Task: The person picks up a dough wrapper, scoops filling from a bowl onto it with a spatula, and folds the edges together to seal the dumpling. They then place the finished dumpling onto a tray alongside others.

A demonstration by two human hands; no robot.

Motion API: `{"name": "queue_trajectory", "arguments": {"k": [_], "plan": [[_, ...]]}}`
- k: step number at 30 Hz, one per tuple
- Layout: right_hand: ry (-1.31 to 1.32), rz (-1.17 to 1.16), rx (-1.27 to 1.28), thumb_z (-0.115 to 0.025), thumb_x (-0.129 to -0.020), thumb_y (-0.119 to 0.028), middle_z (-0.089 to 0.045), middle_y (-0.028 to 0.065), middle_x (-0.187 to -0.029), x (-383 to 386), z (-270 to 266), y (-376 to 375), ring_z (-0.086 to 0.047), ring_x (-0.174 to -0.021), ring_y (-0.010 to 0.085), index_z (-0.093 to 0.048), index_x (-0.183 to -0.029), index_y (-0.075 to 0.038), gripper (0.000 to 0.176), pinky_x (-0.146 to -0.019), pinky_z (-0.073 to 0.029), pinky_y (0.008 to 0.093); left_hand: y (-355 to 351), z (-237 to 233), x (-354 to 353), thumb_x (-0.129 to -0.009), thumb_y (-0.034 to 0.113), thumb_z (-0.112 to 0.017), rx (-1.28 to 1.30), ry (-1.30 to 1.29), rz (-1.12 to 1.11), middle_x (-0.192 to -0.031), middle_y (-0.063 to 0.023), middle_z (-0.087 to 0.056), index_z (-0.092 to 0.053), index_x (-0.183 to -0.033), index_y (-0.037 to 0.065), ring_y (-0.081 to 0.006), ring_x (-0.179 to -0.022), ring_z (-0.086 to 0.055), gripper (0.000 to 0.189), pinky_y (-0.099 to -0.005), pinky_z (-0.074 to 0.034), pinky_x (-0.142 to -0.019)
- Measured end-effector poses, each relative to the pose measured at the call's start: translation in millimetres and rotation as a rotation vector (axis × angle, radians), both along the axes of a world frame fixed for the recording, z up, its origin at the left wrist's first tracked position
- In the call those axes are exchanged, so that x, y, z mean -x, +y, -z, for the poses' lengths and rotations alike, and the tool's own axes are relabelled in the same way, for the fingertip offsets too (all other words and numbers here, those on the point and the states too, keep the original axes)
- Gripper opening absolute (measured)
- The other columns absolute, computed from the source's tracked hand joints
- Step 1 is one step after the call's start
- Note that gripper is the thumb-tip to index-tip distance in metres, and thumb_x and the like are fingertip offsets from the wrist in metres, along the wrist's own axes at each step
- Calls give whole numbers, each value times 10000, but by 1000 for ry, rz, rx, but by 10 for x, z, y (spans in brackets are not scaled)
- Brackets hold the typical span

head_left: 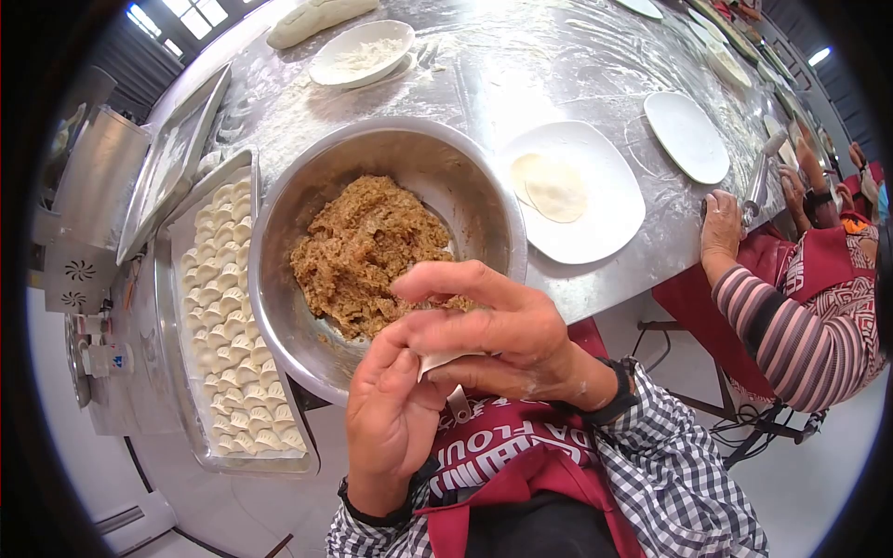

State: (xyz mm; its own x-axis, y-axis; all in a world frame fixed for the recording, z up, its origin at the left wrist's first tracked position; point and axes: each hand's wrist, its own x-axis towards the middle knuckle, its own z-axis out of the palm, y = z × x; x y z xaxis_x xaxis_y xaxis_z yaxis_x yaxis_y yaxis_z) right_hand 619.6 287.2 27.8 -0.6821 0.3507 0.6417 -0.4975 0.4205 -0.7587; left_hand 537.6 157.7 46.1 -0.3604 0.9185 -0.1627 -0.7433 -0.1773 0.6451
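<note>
Just over the near rim of a steel bowl, my left hand and my right hand meet around a pale dumpling wrapper. The left thumb and fingers pinch one side of it, while the right fingers curl over the other. Most of the wrapper is hidden by the fingers. Brown minced filling is heaped in the bowl behind my hands. A short metal piece shows beneath the right hand.
Pleated dumplings fill a lined tray at left. Thin wrappers lie on a white plate. A flour dish, dough roll and another plate stand farther off. At right, a co-worker's hand rests on the table edge.
</note>
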Motion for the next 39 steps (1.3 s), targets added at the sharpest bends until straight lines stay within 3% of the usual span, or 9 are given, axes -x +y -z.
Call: {"name": "queue_trajectory", "arguments": {"k": [4,11,13,16,19,22,28,34,39], "plan": [[45,-22,-117,-697,-688,-66,-519,196,-1126,13,42,59,-556,-963,252,-644,-867,-11,195,-735,-467,320,2,-23,-23,-918,126,-382,47,-50,-6,-1236,-191,-440,-348,-1246,-66,-251,-1118,-477,381,-370,-392,-950],[48,-13,-6,-691,-693,-78,-538,181,-1090,-5,20,-1,-560,-908,242,-642,-859,-11,186,-721,-465,314,-2,7,6,-915,123,-382,-5,-59,-20,-1233,-198,-443,-338,-1254,-72,-256,-1126,-474,394,-368,-403,-944],[44,47,-80,-649,-677,-56,-563,121,-1056,4,21,18,-559,-915,256,-634,-818,-62,142,-767,-452,335,3,-13,-8,-915,124,-383,38,-90,-31,-1231,-198,-445,-344,-1251,-69,-256,-1125,-475,390,-370,-402,-946],[23,32,-112,-690,-698,-91,-545,178,-1069,-8,-26,39,-571,-895,244,-640,-854,-13,182,-713,-464,309,16,-28,-14,-916,127,-383,58,-56,-33,-1231,-196,-447,-350,-1246,-65,-256,-1125,-474,384,-372,-402,-947],[61,37,44,-690,-693,-94,-553,174,-1052,6,4,-60,-571,-896,243,-640,-845,-14,179,-716,-462,304,4,-8,7,-917,125,-381,-8,-106,-39,-1239,-195,-443,-350,-1251,-57,-255,-1129,-472,382,-376,-401,-948],[71,15,-166,-690,-689,-84,-548,171,-1062,12,19,77,-573,-887,228,-634,-863,-10,196,-720,-461,303,16,-28,-22,-915,126,-386,59,-127,-63,-1234,-190,-449,-350,-1256,-50,-253,-1123,-476,386,-374,-404,-945],[102,24,19,-688,-696,-98,-564,165,-1032,21,-18,-35,-580,-867,239,-619,-863,-3,204,-728,-456,320,8,9,17,-915,139,-392,-50,-239,-33,-1191,-172,-475,-358,-1247,-42,-238,-1087,-496,380,-361,-415,-925],[107,40,-64,-669,-683,-74,-578,111,-1004,48,-49,8,-569,-904,250,-615,-765,-48,101,-762,-445,325,38,-15,-17,-918,156,-384,-14,-227,-73,-1186,-161,-473,-350,-1254,-37,-225,-1086,-492,388,-349,-422,-915],[105,24,-24,-687,-704,-116,-603,162,-967,53,-55,14,-579,-882,290,-609,-810,-11,168,-755,-453,368,24,24,1,-924,180,-379,-79,-329,-41,-1192,-146,-471,-347,-1258,-22,-217,-1094,-487,391,-352,-422,-920]]}}
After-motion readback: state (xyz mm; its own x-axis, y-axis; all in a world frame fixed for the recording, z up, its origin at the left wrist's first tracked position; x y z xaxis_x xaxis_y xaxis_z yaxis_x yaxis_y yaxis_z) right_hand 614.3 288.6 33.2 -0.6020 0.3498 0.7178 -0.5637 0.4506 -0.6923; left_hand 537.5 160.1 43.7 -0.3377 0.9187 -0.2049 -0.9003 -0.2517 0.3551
